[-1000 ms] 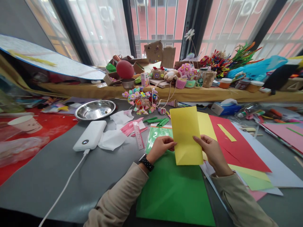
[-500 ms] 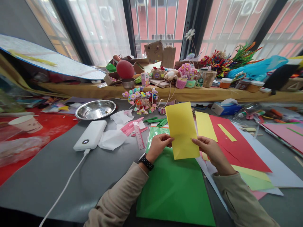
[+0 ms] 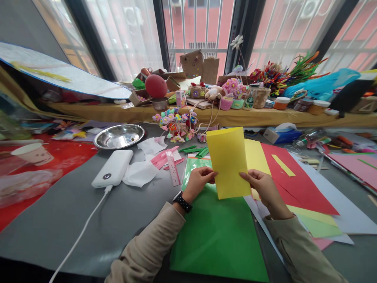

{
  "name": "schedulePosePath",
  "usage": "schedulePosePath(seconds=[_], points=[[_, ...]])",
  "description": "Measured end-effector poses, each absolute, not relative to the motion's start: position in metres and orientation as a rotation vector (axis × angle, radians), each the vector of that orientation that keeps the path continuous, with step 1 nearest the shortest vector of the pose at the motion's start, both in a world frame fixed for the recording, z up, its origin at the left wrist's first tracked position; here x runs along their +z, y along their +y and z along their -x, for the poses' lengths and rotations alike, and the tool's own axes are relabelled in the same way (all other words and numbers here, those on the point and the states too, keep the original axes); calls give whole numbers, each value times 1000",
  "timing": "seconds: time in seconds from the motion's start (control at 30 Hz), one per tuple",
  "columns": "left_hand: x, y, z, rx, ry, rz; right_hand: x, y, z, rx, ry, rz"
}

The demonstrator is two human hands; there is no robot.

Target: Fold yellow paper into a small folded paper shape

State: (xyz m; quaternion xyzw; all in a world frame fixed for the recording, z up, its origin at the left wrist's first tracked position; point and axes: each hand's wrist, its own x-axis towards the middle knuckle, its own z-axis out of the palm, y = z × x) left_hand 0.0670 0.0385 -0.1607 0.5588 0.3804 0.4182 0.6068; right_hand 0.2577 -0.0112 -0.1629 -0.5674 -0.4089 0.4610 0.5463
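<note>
A sheet of yellow paper, folded over, is held upright above the table between both hands. My left hand pinches its left edge near the lower part. On the opposite edge, my right hand grips it between thumb and fingers. Beneath the hands lies a large green sheet. To the right, a red sheet carries a narrow yellow strip, and another yellow sheet shows partly behind the held paper.
Left of my arms are a white power bank with a cable, a pink ruler, white paper scraps and a metal dish. Crafts and jars crowd the ledge behind. A tissue box stands back right.
The yellow paper has turned slightly, so its face looks wider and its top edge reaches further right. Both hands keep their hold, almost in place.
</note>
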Motion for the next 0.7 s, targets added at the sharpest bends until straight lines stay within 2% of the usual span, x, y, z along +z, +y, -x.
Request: schedulePosePath(seconds=[0.33,0.7], points=[[-163,36,-67,623,774,-1422,-167,-10,-259,967,-906,1364],[-168,37,-67,588,755,-1459,-162,-13,-248,1029,-836,1237]])
